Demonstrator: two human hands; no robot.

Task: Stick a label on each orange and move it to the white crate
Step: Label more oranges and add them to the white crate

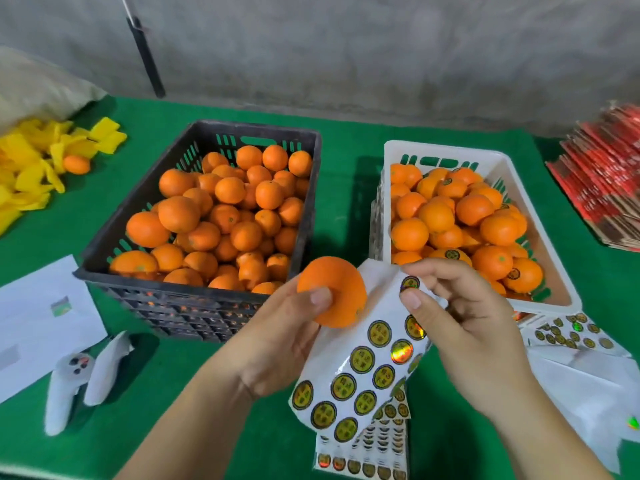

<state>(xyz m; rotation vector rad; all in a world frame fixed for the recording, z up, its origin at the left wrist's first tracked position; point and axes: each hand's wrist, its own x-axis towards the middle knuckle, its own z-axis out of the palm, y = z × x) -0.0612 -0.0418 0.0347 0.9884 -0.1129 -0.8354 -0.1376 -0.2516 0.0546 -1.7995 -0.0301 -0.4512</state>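
- right hand (464, 327): thumb and forefinger pinch a round label (410, 283) at the top of the sticker sheet (367, 355), the label partly lifted off the backing
- left hand (277, 341): fingers wrapped around an orange (337, 284), thumb pressed on its front. The same hand also seems to prop up the sticker sheet, though I can't tell exactly how
- the orange is held in the air over the desk (242, 427), between the two crates, right against the sheet
- more sticker sheets (363, 459) lie at the near edge of the desk under the hands
- black crate (197, 299) of plain oranges sits mid-desk on the left
- white crate (398, 150) to its right holds oranges, several showing labels
- yellow wrappers (31, 168) are heaped in the far left corner, red packets (602, 181) at the right edge
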